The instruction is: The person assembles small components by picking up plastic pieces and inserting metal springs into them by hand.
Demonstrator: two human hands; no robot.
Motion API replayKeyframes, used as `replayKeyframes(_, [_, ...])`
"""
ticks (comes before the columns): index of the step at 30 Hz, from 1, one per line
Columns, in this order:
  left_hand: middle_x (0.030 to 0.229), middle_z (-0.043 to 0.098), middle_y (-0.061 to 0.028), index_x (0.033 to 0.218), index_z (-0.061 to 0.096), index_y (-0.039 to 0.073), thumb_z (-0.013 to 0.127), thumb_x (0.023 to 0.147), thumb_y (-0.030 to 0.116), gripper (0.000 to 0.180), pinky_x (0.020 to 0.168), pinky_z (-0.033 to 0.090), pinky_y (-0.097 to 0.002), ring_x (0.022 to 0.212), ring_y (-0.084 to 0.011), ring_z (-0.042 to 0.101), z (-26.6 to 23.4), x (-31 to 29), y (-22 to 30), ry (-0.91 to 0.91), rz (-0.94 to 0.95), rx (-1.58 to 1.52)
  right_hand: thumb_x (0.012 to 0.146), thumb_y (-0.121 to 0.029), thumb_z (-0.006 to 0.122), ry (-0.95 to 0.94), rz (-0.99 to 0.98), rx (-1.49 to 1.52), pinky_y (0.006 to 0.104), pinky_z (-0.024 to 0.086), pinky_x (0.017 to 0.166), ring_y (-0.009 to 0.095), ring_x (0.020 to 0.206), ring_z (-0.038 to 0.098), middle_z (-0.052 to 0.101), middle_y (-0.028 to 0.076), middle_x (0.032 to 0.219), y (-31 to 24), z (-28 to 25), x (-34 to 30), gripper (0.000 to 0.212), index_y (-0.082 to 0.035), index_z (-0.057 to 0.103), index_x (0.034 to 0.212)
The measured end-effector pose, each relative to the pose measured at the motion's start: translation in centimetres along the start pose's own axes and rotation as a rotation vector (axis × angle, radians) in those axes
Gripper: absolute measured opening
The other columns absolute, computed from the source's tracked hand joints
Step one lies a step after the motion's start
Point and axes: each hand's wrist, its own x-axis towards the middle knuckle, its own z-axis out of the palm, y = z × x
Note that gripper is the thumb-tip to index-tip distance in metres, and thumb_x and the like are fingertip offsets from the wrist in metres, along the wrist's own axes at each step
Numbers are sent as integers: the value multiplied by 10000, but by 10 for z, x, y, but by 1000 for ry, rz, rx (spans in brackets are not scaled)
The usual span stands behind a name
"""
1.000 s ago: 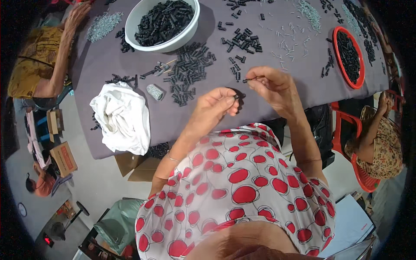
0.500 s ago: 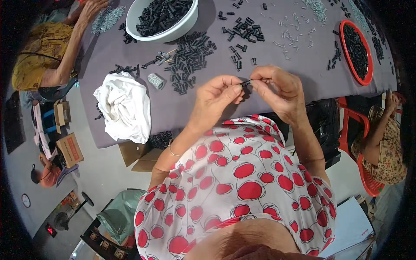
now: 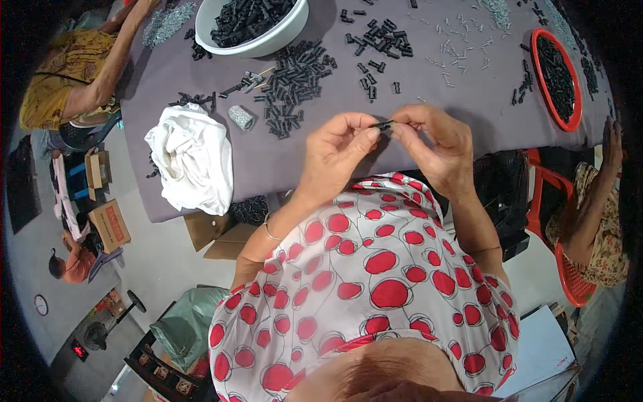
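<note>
Between my hands, just past the table's near edge, is a small black plastic tubular part. My left hand pinches one end of it between thumb and finger. At its other end, the thumb and forefinger of my right hand are pressed together; whether they also hold a tiny piece is hidden. Beyond my left hand lies a heap of similar black parts. A looser group of black parts lies straight ahead, and small metal springs are scattered to its right.
A white basin of black parts stands at the far left, a red tray of them at the right. A crumpled white cloth and a small clear container lie left. Other people sit at the left and right.
The table shifts slightly in view. My hands stay together at the black part, which shows a little more between my fingers. The person at the right has raised an arm.
</note>
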Motion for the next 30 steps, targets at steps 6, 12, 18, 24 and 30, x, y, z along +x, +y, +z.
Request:
replayKeyframes(6, [891,630,-16,1032,593,-20,583,907,58,148,716,468,-202,781,-62,567,3,-4,-2,39,68,154,754,10,669,74,94,30,276,504,589,181,639,645,644,83,758,0,8,-6,132,-33,613,866])
replayKeyframes(12, [852,599,6,1000,592,-13,574,909,69,123,680,443,-196,754,-45,528,1,-6,-12,68,136,282,754,23,658,76,29,-27,280,497,567,187,622,641,636,85,743,0,11,-7,145,-42,605,872])
replayKeyframes(18, [844,619,12,1021,592,-9,574,921,104,152,686,455,-191,763,-38,540,1,-6,-10,72,82,306,750,42,646,42,-49,-107,286,493,553,210,599,630,625,93,734,4,13,-6,156,-45,589,867])
replayKeyframes(24, [793,580,2,979,604,-10,574,923,131,154,641,429,-192,699,-53,506,7,-1,-4,133,-70,43,758,32,641,97,-19,-94,287,501,580,208,641,635,628,104,786,6,26,-9,164,-29,596,904])
replayKeyframes(30, [863,645,-70,981,615,-36,588,898,94,157,652,475,-215,731,-107,595,-2,14,-4,56,-252,-348,711,9,661,118,4,-154,321,503,681,244,776,616,601,143,940,0,28,-7,299,-4,580,999])
